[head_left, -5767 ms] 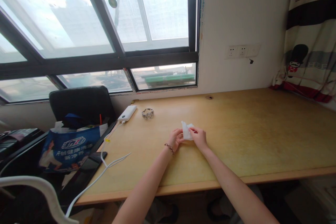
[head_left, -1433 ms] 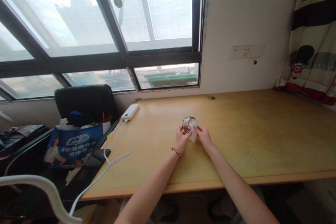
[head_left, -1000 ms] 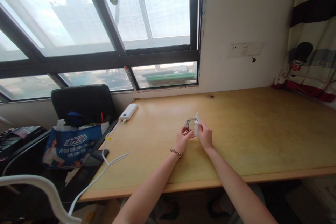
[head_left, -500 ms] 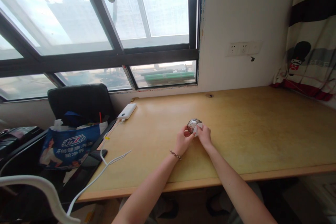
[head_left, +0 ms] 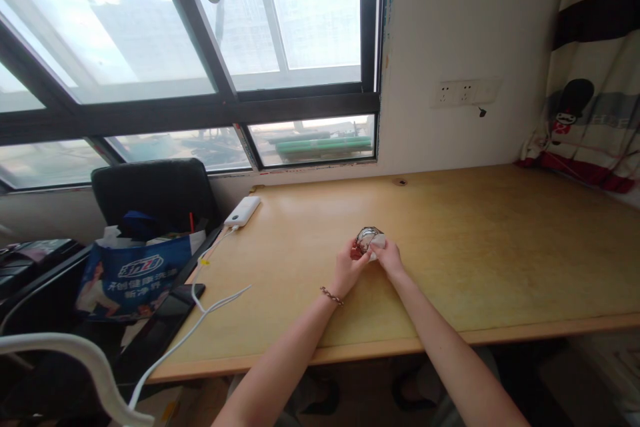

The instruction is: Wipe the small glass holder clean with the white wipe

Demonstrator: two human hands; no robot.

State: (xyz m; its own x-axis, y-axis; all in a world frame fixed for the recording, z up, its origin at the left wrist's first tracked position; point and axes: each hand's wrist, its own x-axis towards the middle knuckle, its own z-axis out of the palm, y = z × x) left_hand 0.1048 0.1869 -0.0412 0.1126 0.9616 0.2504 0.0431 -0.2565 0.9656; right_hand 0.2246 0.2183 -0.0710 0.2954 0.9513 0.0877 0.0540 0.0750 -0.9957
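The left hand (head_left: 349, 265) pinches a light, stiff silver bangle (head_left: 367, 237) by its rim; the right hand's (head_left: 389, 257) fingers press a soft white wipe (head_left: 379, 241) against it.

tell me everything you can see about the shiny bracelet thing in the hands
The bracelet is a small silvery ring, metal by its shine, with an openwork or faceted look; finer detail is too small to tell. It is held just above the wooden desk, near its middle. The left hand pinches it from the left, while the right hand presses a small white wipe against its right side.
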